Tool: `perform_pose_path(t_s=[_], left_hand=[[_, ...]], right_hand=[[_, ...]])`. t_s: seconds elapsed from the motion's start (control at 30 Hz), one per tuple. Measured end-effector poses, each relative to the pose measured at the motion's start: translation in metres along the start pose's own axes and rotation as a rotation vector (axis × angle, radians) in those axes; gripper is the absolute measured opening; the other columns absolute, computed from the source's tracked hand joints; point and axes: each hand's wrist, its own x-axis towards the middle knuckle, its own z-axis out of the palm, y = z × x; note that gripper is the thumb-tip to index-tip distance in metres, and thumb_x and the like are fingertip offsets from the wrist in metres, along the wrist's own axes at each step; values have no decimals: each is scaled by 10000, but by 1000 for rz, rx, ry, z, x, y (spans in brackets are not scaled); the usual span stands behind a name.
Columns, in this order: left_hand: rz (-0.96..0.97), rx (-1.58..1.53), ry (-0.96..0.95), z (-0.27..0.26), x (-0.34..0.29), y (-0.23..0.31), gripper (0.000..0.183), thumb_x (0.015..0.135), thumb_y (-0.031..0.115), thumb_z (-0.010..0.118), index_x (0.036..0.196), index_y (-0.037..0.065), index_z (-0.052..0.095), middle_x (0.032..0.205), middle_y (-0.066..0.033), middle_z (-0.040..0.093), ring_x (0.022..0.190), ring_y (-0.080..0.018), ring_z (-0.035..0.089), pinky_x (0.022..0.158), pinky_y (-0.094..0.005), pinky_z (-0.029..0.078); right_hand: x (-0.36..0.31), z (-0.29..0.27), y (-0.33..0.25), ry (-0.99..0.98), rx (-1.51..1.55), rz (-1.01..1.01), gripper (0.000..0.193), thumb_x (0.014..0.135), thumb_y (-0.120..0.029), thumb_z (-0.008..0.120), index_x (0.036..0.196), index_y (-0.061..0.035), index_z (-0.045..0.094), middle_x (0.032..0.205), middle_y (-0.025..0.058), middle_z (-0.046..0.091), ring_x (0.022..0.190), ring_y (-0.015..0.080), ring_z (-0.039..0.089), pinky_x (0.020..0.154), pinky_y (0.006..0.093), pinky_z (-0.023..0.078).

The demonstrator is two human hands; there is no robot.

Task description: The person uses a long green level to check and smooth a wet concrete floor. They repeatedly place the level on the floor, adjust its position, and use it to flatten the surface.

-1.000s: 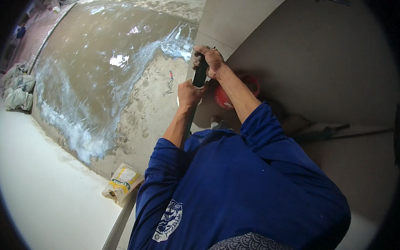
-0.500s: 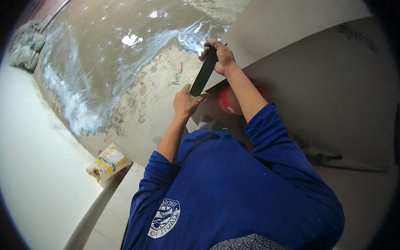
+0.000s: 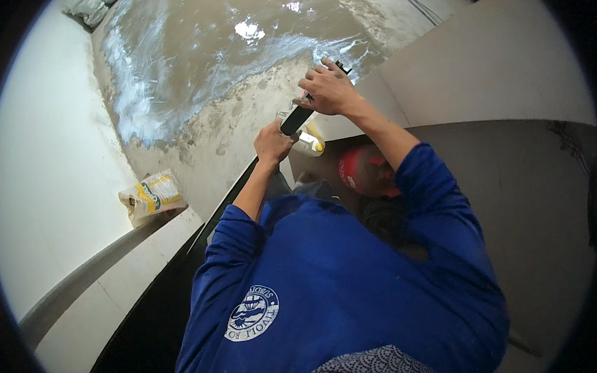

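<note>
A long black bar [image 3: 297, 121] slants up and away from me between my hands. My left hand [image 3: 274, 143] is wrapped round it. Past that hand, a dark strip that looks like the same bar runs down beside my left arm, widening toward the lower edge. My right hand [image 3: 328, 89] is closed over the far part, back of the hand up, with fingers curled across it. A thin dark end with small prongs pokes out beyond the right hand. Just right of the bar, below my hands, is a white container with a yellow cap [image 3: 309, 145].
A red rounded object [image 3: 368, 170] sits below my right forearm. To the left, a white and yellow bag [image 3: 153, 196] rests on a ledge by the white wall [image 3: 43, 164]. Wet grey film covers the far floor [image 3: 204, 58]. Grey sacks [image 3: 88, 5] lie at the far left.
My right hand has turned over, from gripping the bar's side to lying across its top. The dark strip now shows widely beside my left arm. The whole view has shifted.
</note>
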Motion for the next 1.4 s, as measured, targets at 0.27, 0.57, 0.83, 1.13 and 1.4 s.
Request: perform_pose_path(t_s=[0.27,0.57,0.83,1.13,1.4], left_hand=[[-156,-6,-39,6,-14,-84,544,683,398,820,1087,105,603,961,-173,701,945,-379,664,787,-474,517],[-351,90,-179,14,-10,-221,475,688,369,843,1078,159,671,944,-154,708,925,-367,670,803,-470,523],[-367,-79,-232,7,-29,-270,350,639,276,711,947,110,701,922,-196,689,908,-394,658,786,-481,528],[-488,-91,-12,-4,-120,-216,402,628,149,680,1029,135,665,960,-161,698,942,-356,681,821,-485,536],[-570,253,738,7,-301,-219,180,712,116,638,892,106,628,841,-141,658,860,-374,634,792,-493,474]], right_hand=[[52,20,21,-376,76,-89,443,725,-529,755,823,-101,703,773,120,678,853,314,668,867,455,404],[114,50,33,-451,84,-115,421,783,-493,708,938,-103,708,932,125,700,979,319,656,959,493,391],[138,57,42,-289,34,-184,396,699,-377,790,723,-19,622,739,166,621,795,380,585,822,480,418],[149,23,8,-441,142,-43,423,666,-411,814,790,-29,681,788,177,657,869,384,584,867,456,429],[59,-105,-111,124,120,-594,391,609,-239,858,930,-94,688,941,60,642,1019,274,580,1138,474,250]])
